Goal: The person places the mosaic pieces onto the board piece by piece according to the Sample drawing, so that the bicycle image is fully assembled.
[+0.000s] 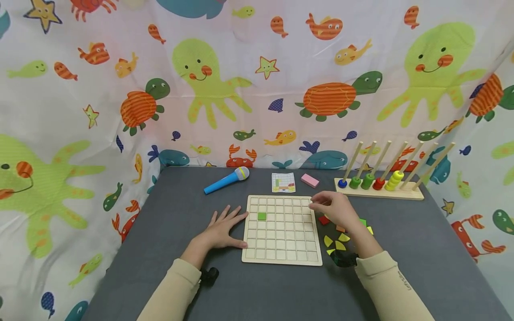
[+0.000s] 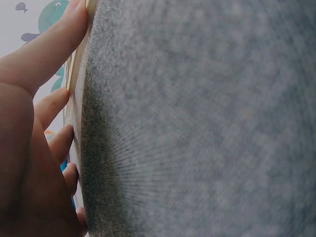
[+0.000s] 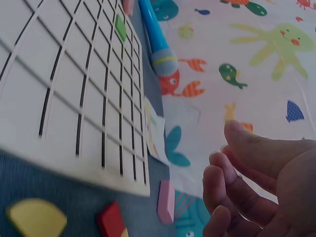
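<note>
A square wooden grid board [image 1: 282, 229] lies on the dark table, with one green square tile [image 1: 262, 216] in a cell near its upper left. My left hand [image 1: 220, 231] rests flat with spread fingers, its thumb and index fingertip at the board's left edge. Over the board's upper right corner hovers my right hand [image 1: 335, 207], its fingers loosely bent. In the right wrist view, the right hand's thumb [image 3: 252, 148] is close to the fingertips, and no piece shows between them. Beneath and beside that hand lie a red piece [image 1: 324, 220] and several yellow pieces [image 1: 339, 245], partly hidden.
Behind the board lie a blue toy microphone [image 1: 225, 180], a printed pattern card [image 1: 283, 183] and a pink block [image 1: 310, 180]. A wooden peg stand [image 1: 379, 191] with coloured beads stands back right. A sea-animal cloth [image 1: 241, 89] hangs behind the table.
</note>
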Motion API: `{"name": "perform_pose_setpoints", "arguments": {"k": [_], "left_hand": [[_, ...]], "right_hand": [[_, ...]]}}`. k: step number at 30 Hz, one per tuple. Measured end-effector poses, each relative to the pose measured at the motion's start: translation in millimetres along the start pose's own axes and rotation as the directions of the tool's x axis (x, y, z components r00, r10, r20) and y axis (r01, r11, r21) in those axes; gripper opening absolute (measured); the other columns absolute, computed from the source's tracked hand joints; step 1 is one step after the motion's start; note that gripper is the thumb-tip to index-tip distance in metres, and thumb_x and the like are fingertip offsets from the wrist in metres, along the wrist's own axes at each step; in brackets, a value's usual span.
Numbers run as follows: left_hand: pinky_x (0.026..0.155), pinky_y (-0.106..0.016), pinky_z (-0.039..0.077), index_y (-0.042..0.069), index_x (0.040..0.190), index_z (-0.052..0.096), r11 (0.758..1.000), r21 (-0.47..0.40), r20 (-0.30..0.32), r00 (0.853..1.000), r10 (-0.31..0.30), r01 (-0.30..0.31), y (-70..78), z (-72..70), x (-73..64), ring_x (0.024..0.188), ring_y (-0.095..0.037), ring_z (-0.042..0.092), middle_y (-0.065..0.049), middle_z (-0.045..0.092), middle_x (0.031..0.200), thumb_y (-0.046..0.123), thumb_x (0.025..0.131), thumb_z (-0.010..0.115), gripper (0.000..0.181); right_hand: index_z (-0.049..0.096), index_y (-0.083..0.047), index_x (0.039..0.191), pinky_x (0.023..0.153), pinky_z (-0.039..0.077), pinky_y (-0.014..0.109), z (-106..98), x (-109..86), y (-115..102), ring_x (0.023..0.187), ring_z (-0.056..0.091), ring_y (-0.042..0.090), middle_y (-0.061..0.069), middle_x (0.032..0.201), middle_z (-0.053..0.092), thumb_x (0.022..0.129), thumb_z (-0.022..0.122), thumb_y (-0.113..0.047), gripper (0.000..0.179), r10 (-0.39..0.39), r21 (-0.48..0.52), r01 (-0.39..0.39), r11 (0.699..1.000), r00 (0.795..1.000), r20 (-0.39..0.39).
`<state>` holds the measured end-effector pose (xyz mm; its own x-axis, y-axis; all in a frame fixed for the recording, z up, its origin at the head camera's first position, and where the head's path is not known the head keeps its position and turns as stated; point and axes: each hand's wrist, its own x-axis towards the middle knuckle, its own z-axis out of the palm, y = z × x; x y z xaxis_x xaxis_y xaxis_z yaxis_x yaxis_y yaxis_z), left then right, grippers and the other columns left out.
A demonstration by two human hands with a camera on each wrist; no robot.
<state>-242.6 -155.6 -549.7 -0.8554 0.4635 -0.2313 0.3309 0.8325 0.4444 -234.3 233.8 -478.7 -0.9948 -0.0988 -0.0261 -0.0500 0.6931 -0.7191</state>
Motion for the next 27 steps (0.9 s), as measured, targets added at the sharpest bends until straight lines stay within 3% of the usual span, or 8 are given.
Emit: {"name": "perform_pose_setpoints", "arguments": {"k": [16, 27], "left_hand": [[0.121, -0.065, -0.006, 0.042, 0.159, 0.026, 1.000, 0.013, 0.012, 1.000, -0.002, 0.002, -1.7, 0.7, 0.6, 0.158, -0.032, -0.004, 0.005, 0.012, 0.171, 0.077, 0.070, 0.074, 0.107], [0.121, -0.064, -0.010, 0.041, 0.160, 0.024, 1.000, -0.019, 0.015, 1.000, 0.003, -0.002, -3.1, 2.7, 1.7, 0.158, -0.033, -0.007, 0.002, 0.012, 0.171, 0.078, 0.069, 0.074, 0.109]], "right_hand": [[0.072, -0.006, 0.120, 0.071, 0.053, 0.030, -40.4, -24.8, 37.6, 0.092, 0.063, 0.027, 0.012, 0.105, 0.073, 0.094, 0.073, -0.039, 0.041, 0.075, -0.012, -0.075, 0.997, 0.997, -0.030], [0.068, -0.004, 0.125, 0.074, 0.053, 0.031, -63.2, -36.0, 84.0, 0.096, 0.064, 0.028, 0.016, 0.112, 0.072, 0.096, 0.070, -0.038, 0.045, 0.119, -0.040, -0.122, 0.992, 0.991, -0.060]]}}
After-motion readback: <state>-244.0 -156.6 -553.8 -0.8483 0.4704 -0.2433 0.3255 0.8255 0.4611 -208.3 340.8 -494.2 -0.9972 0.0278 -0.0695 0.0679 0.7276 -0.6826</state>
